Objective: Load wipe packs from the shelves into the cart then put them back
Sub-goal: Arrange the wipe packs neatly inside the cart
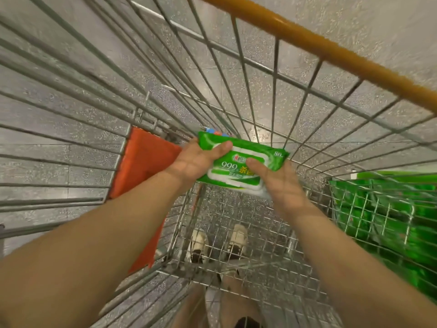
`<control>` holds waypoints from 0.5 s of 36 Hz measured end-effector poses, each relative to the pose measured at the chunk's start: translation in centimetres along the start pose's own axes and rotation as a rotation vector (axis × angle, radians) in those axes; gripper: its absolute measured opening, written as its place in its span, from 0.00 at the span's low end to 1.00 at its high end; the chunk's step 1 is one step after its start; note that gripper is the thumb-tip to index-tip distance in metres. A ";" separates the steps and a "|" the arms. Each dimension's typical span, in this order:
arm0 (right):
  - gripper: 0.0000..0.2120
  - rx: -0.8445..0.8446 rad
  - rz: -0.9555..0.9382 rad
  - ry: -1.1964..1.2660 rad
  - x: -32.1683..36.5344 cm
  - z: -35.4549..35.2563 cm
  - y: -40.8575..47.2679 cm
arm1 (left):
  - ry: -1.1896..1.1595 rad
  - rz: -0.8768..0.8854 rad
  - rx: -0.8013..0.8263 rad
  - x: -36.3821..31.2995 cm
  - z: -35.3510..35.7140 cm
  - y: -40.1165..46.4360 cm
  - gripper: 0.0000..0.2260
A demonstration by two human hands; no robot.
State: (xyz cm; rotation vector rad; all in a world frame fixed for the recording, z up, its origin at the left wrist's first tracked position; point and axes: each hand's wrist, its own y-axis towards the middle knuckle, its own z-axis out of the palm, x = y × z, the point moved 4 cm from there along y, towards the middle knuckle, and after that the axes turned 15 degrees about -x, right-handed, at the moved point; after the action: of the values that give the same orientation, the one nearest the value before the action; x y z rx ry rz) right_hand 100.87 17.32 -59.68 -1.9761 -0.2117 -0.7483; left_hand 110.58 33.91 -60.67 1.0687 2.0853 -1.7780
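A green and white wipe pack (238,162) is held deep inside the wire cart (260,74), near its bottom. My left hand (196,162) grips the pack's left end with the thumb on top. The pack's right lower corner sits in my right hand (281,183), thumb pressed on its face. Both arms reach down into the basket. Behind the pack, a bit of blue and red from another item (214,131) peeks out. Several more green wipe packs (387,209) are stacked at the right, seen through the cart's wire side.
The cart's orange handle bar (343,55) runs across the upper right. An orange flap (144,166) lies against the cart's left inner side. My two shoes (220,242) show through the mesh floor, standing on speckled grey flooring.
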 end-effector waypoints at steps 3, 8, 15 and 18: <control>0.23 -0.056 -0.020 -0.097 0.0 -0.2 0.1 | 0.033 -0.013 -0.053 0.2 0.3 0.2 0.19; 0.35 -0.097 0.014 -0.069 0.2 -0.3 -0.2 | 0.216 0.030 -0.226 -0.5 0.4 -0.4 0.17; 0.26 -0.108 0.062 -0.132 0.8 -1.0 -1.3 | 0.599 0.111 -0.333 -1.9 -0.3 -2.6 0.36; 0.23 -0.156 0.029 -0.282 1.6 -1.7 -2.3 | 0.633 0.147 -0.313 -3.0 -0.7 -4.9 0.36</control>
State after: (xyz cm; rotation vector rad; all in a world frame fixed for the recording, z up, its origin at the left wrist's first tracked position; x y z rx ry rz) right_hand 100.41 16.82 -56.54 -2.2266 -0.2985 -0.4763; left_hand 109.84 33.28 -54.98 1.7890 2.4193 -1.0730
